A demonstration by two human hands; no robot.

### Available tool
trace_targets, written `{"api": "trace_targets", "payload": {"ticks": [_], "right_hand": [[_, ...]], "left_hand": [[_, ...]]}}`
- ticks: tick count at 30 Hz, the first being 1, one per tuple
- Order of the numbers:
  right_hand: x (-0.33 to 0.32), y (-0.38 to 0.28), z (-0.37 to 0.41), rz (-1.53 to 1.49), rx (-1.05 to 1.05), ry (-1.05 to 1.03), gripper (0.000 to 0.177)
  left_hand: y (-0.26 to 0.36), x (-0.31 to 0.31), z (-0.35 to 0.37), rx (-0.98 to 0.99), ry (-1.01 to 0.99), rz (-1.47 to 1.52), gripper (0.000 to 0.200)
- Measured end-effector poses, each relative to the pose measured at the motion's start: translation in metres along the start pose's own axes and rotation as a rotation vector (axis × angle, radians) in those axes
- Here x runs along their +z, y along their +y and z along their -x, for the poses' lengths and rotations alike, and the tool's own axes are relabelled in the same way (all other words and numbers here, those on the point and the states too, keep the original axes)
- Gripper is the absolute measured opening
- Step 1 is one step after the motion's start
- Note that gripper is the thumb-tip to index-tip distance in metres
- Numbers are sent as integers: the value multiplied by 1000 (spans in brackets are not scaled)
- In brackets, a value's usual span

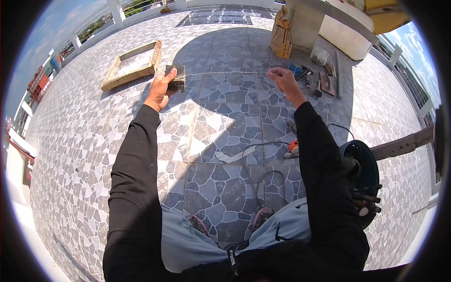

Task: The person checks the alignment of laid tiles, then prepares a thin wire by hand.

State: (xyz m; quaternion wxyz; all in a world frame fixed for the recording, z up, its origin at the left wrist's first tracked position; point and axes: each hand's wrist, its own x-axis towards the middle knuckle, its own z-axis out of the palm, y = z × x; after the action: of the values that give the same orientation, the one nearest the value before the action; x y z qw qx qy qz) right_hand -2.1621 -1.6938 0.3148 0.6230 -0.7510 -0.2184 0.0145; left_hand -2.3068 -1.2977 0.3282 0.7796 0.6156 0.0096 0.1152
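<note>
My left hand [162, 88] is closed around a dark flat piece [176, 79] with pale string wound about its middle. From it a thin string [225, 73] runs nearly level across to my right hand [284, 81], whose thumb and fingertips are pinched together on it. The stretch between the hands looks taut. Both arms reach forward above the stone-patterned tile floor [221, 122]. Below my right hand, a few fine strands seem to hang, but they are hard to make out against the tiles.
A wooden frame [112, 80] lies at left. Hand tools [304, 74] and a trowel board [327, 83] sit right of my right hand, near a paper sack [281, 37]. Closer are an orange item [293, 145], a cable [263, 144], a torn strip [235, 155] and a dark bucket [371, 164] holding tools.
</note>
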Motion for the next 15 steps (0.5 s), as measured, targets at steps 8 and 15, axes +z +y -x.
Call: {"api": "trace_targets", "payload": {"ticks": [8,15], "right_hand": [[-2,16,-2,-21,60,-7,17],[-7,31,-5,1,19,6,17]], "left_hand": [[12,13,14,-81,-138,49,38],[11,17,19,-147,-206,54,56]]}}
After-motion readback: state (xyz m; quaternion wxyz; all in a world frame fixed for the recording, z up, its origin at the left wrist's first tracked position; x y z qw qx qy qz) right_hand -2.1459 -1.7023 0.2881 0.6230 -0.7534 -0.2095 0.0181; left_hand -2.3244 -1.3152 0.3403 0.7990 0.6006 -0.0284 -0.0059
